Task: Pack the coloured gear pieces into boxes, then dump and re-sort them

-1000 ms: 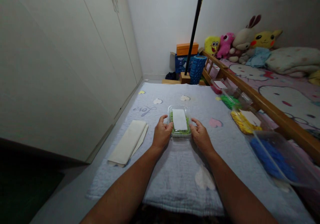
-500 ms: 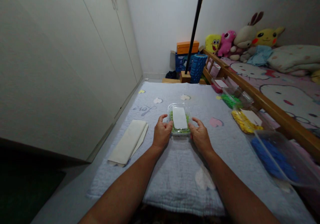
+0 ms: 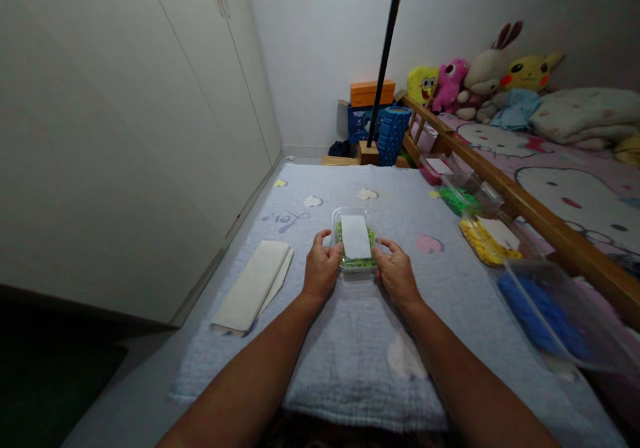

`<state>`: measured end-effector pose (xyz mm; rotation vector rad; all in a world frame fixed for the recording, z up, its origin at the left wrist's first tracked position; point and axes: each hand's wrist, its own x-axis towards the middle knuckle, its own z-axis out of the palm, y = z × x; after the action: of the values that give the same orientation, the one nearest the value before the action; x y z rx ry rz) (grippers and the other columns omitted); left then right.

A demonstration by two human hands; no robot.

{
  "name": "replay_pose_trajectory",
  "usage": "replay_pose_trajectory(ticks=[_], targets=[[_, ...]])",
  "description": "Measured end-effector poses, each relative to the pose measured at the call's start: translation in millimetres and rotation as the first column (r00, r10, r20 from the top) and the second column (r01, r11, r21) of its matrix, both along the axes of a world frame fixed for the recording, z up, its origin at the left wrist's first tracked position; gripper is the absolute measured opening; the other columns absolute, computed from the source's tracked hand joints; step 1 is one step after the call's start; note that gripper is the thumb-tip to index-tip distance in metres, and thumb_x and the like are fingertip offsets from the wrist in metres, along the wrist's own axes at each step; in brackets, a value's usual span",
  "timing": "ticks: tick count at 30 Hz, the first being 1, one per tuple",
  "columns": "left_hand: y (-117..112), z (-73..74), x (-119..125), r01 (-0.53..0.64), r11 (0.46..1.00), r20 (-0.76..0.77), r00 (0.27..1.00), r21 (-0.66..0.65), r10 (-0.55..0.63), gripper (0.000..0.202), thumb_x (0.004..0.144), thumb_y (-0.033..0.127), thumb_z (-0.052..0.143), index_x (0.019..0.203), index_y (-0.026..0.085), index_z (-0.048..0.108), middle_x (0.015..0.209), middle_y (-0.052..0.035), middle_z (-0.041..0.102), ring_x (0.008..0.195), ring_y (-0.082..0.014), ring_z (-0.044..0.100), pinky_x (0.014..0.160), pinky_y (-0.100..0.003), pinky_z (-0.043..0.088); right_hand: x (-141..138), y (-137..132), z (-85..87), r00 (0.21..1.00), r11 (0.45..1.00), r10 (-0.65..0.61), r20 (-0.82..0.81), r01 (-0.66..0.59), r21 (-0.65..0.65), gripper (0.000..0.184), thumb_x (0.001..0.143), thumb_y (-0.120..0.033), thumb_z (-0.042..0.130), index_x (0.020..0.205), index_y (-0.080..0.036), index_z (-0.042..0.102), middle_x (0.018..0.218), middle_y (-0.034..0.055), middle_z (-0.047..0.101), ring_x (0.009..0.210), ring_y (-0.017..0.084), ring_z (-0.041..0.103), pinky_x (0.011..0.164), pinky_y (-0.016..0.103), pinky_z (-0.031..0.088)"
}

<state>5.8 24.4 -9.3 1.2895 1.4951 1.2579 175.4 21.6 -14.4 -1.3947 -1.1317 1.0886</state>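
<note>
A clear plastic container [image 3: 356, 268] with small light-green pieces inside stands in the middle of the cloth-covered table. A blank white label [image 3: 355, 237] covers much of its top. My left hand [image 3: 323, 263] grips its left side near the front corner, thumb pressed on the edge. On the opposite side my right hand [image 3: 396, 268] holds it the same way. The fingertips under and behind the container are partly hidden. To the left of my hands lies a folded cream-coloured cloth or paper [image 3: 253, 287].
Along the table's right edge stand clear boxes with red [image 3: 433, 169], green [image 3: 459, 201], yellow [image 3: 483, 243] and blue [image 3: 537, 308] contents. Beyond them runs a wooden bed rail [image 3: 520, 198]. A black pole [image 3: 384, 55] rises behind the table; a white wardrobe [image 3: 125, 141] borders the left.
The whole view has shifted very slightly. Both hands keep the same hold on the container, which shows no clear movement on the table.
</note>
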Motion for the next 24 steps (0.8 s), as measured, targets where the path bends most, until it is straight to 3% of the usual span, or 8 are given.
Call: replay_pose_trajectory(ticks=[9,17,24], targets=[[0.1,-0.8,1.2,-0.005,1.000,-0.006,1.000,0.023,0.005,0.053,0.089,0.040,0.058,0.136,0.016,0.049,0.051,0.0117,0.044,0.046,-0.0105,0.041,0.052,-0.020,0.030,-0.7,-0.2,3.7,1.000,1.000,0.007,0.005,-0.007,-0.007,0.069,0.078,-0.064,0.065,0.122,-0.011,0.059,0.044,-0.0089,0.049,0.039,0.011,0.039,0.041,0.022,0.028],[2.4,-4.8,1.1,0.035,0.999,0.170,0.985,0.006,-0.035,0.056,0.093,0.056,0.051,0.135,0.019,0.047,0.059,0.0076,0.055,0.053,-0.0124,0.051,0.054,-0.021,0.037,3.2,1.9,-0.4,1.000,1.000,-0.009,0.018,0.008,0.016,0.064,0.081,-0.067,0.062,0.114,-0.012,0.062,0.046,-0.0079,0.048,0.042,0.012,0.041,0.043,0.023,0.028],[4.0,-8.5,-0.6,0.042,0.999,0.193,0.980,0.018,-0.045,0.052,0.094,0.051,0.053,0.133,0.018,0.047,0.057,0.0092,0.049,0.050,-0.0106,0.043,0.051,-0.020,0.033,8.7,3.4,-0.7,0.999,0.999,-0.036,0.023,0.036,0.015,0.054,0.082,-0.056,0.060,0.114,-0.012,0.065,0.049,-0.0070,0.050,0.045,0.012,0.042,0.045,0.024,0.029]])
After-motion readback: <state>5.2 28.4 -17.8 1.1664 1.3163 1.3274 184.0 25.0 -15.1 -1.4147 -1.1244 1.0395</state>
